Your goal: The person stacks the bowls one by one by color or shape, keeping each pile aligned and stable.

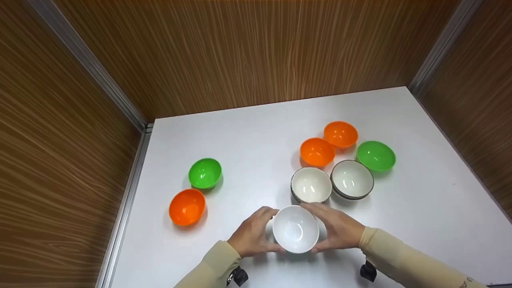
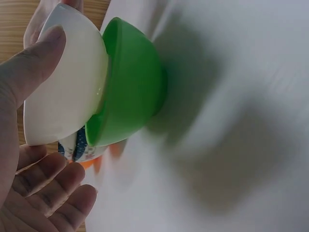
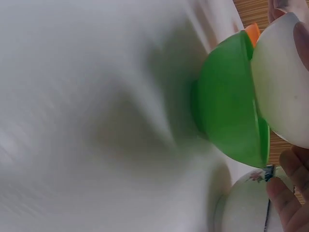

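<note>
Both hands grip a plain white bowl (image 1: pixel 296 229) from opposite sides, near the front of the table. My left hand (image 1: pixel 256 233) curls round its left side, thumb on the near rim and fingers at the far side. On the other side my right hand (image 1: pixel 338 227) holds it the same way. In the left wrist view a green bowl (image 2: pixel 133 82) stands directly beneath, and the white bowl's lower part (image 2: pixel 72 77) dips tilted into its mouth. The right wrist view shows that same green bowl (image 3: pixel 227 99) on the table; the head view hides it.
Two white bowls with dark rims, one left (image 1: pixel 311 185) and one right (image 1: pixel 352 180), stand just beyond my hands; the right one looks stacked. Behind are two orange bowls (image 1: pixel 317 152) (image 1: pixel 340 134) and a green bowl (image 1: pixel 376 156). Leftward sit another green bowl (image 1: pixel 205 173) and orange bowl (image 1: pixel 187 207). Wood-grain panels (image 1: pixel 260 52) enclose the table.
</note>
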{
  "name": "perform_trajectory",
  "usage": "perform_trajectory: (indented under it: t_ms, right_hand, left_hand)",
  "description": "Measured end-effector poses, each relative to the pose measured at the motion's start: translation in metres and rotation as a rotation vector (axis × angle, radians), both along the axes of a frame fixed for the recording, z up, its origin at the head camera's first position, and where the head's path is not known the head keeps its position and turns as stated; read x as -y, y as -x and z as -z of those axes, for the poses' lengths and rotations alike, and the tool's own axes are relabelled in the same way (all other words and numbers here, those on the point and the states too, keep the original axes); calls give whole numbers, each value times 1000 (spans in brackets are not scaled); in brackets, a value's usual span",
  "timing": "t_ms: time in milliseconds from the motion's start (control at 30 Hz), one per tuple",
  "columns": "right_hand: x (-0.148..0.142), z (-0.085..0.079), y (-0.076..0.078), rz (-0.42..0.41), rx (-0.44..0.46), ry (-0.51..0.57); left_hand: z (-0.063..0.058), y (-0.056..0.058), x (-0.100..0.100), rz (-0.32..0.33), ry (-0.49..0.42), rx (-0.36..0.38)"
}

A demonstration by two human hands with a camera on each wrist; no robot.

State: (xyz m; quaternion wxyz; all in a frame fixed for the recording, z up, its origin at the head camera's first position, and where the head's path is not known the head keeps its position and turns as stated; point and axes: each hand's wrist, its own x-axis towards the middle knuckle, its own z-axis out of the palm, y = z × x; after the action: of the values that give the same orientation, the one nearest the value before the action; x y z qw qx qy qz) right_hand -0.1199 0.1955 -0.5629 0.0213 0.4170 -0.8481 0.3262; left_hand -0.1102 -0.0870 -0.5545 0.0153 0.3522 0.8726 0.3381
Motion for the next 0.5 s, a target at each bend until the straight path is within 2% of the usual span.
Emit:
perform_trajectory:
  t_ms: [200, 500]
  right_hand:
    - [0, 10, -3, 28, 14, -23]
    - [0, 27, -5, 52, 67, -39]
  left_hand:
    - [8, -2, -1, -22, 48, 33]
    - [20, 0, -1, -31, 76, 35]
